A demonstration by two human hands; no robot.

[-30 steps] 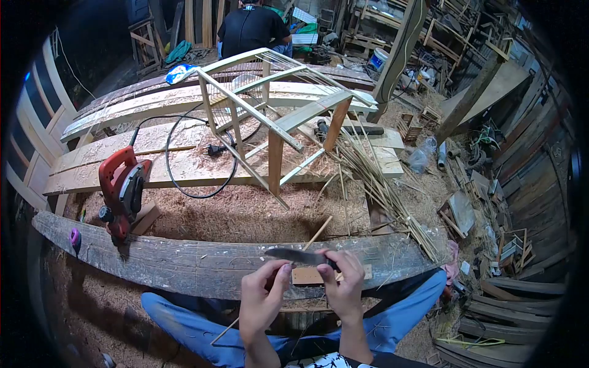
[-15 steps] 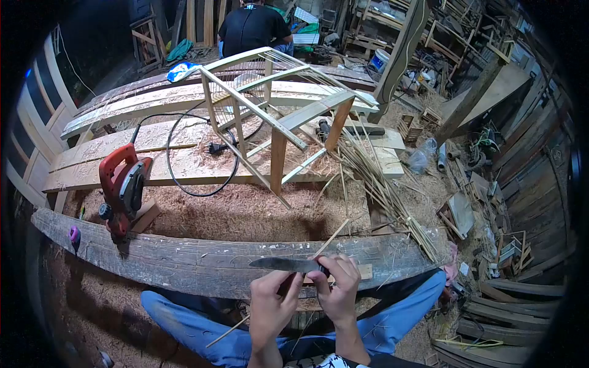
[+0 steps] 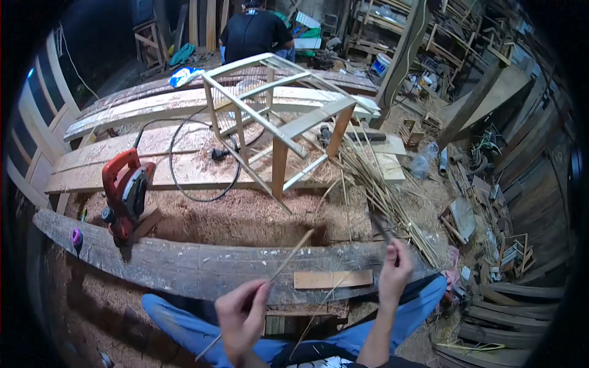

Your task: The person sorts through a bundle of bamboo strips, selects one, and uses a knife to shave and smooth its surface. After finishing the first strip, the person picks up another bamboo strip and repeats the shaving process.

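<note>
My left hand (image 3: 240,314) is closed around a thin bamboo strip (image 3: 293,253), which points up and away over the weathered bench plank (image 3: 202,267). My right hand (image 3: 394,273) grips a knife (image 3: 380,226), its dark blade blurred and tilted up to the left. Between the hands, a small flat piece of wood (image 3: 319,280) lies on the plank. A loose thin strip crosses that piece and hangs toward my lap. Beyond my right hand, a bundle of thin strips (image 3: 383,193) rests across the bench.
A slatted wooden frame (image 3: 294,126) stands on the boards ahead. To the left sit a red power planer (image 3: 126,190) with a black cable (image 3: 175,165) and a purple-ringed item (image 3: 76,237). Shavings cover the floor. A person in a black shirt (image 3: 254,34) sits at the back.
My hands have moved apart: the right swung the knife up and right, while the left drew back left with the strip. The small flat piece of wood is now uncovered.
</note>
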